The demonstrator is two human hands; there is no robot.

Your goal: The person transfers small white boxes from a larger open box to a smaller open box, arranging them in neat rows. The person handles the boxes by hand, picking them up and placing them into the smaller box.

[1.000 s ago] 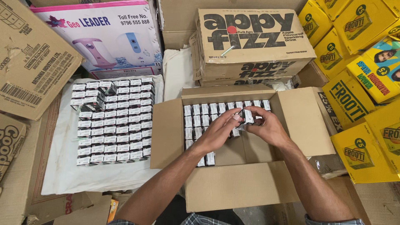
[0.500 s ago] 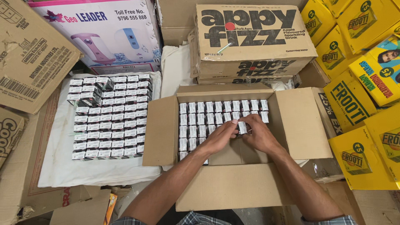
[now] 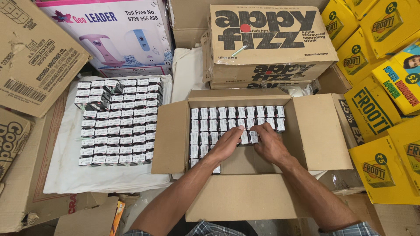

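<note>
- The left hand (image 3: 227, 144) lies palm down inside the open cardboard box (image 3: 321, 131), fingers stretched flat over the tops of the small packets (image 3: 218, 113) packed there; it presses on them and grips nothing.
- The right hand (image 3: 269, 142) sits just beside it, fingers bent, tips touching the packets at the front edge of the rows near the box's middle; whether it pinches one cannot be told.
- The packets stand upright in tight rows, filling the far part and left side of the box; the near right part of the box floor is bare brown card.
- All four flaps of the box are folded outward, the near one reaching towards the person.
- To the left, on a white sheet (image 3: 65, 175), a second block of the same packets (image 3: 118, 122) stands in neat rows, well apart from the hands.
- Behind the open box sits a closed brown carton (image 3: 271, 43) with bold black lettering, stacked on another.
- Yellow cartons (image 3: 376, 166) crowd the right side.
- A white carton (image 3: 109, 35) showing a pink appliance lies at the upper left, next to a plain brown carton (image 3: 35, 61).
</note>
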